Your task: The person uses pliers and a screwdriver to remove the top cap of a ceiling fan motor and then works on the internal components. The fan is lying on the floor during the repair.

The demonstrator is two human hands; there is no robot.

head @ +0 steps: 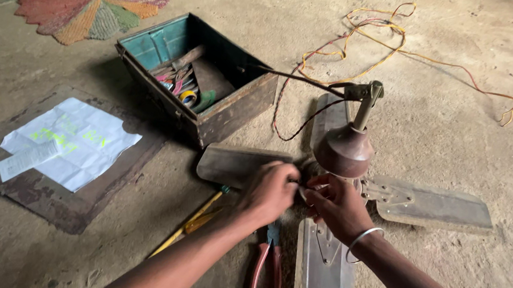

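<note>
Pinching at the hub of a ceiling fan (346, 155) lying on the floor, left hand (270, 191) curled, fingertips pressed together, right hand (336, 206) cupped beside it, red-handled pliers (265, 270) just below the fan, open metal toolbox (199, 75) above-left, tangled wires (382, 36) above-right.

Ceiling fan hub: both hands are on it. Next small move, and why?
Probably keep the right hand bracing the ceiling fan and work the left hand's fingertips at the hub. Both hands meet there bare, and what they pinch is hidden. The red-handled pliers lie by the left forearm if fingers slip.
</note>
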